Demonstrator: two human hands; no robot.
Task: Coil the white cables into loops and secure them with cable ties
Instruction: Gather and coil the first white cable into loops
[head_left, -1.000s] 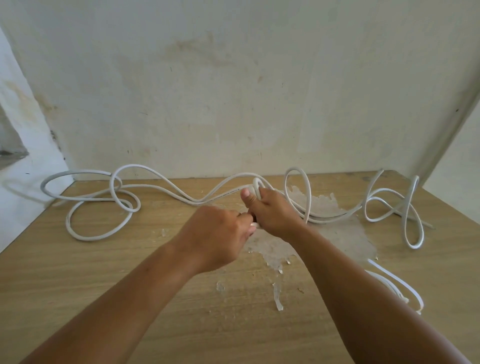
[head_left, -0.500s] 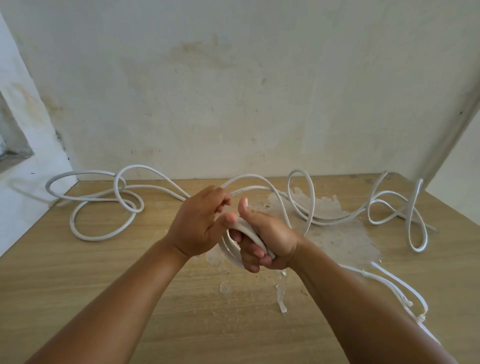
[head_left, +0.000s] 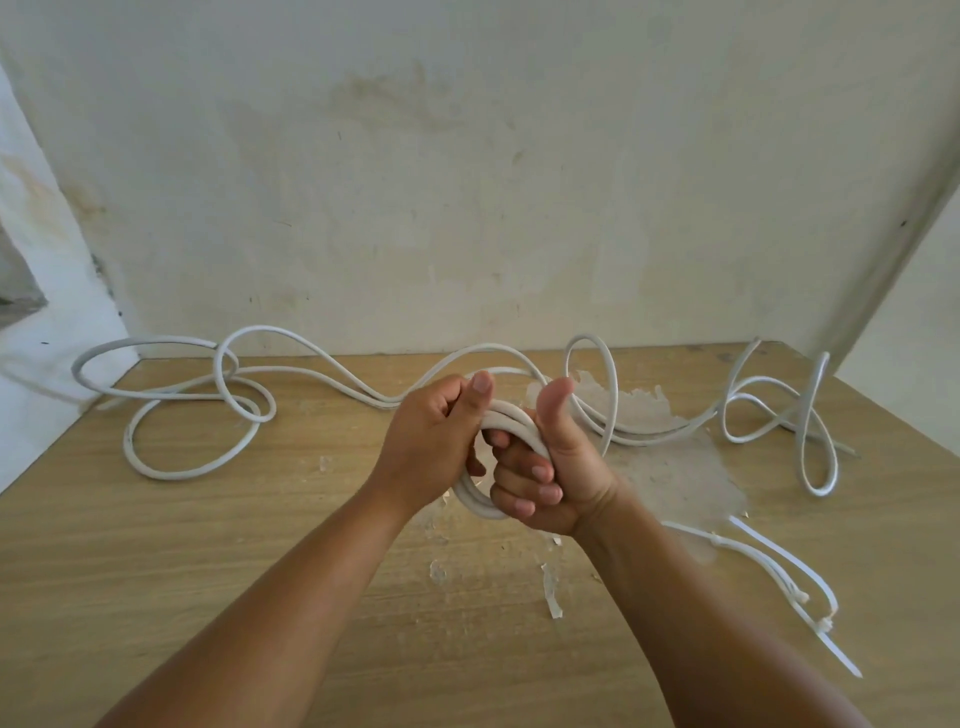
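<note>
A long white cable (head_left: 322, 368) snakes across the back of the wooden table (head_left: 156, 545), with loose loops at the far left and far right. At the centre, a small coil (head_left: 511, 415) of that cable is held just above the table. My right hand (head_left: 550, 467) grips the coil, fingers curled round it and thumb raised. My left hand (head_left: 431, 436) grips the coil's left side, thumb on top. Several white cable ties (head_left: 779, 571) lie on the table at the right, beside my right forearm.
A plastered wall (head_left: 467, 182) closes off the back of the table, with side walls at left and right. A patch of peeled white veneer (head_left: 675, 467) and flakes mark the table's middle. The cable's left loop hangs past the table's left edge.
Both hands have risen slightly and drawn more cable in. The coil in my right hand has gained a turn, and my left hand has closed on its left side.
</note>
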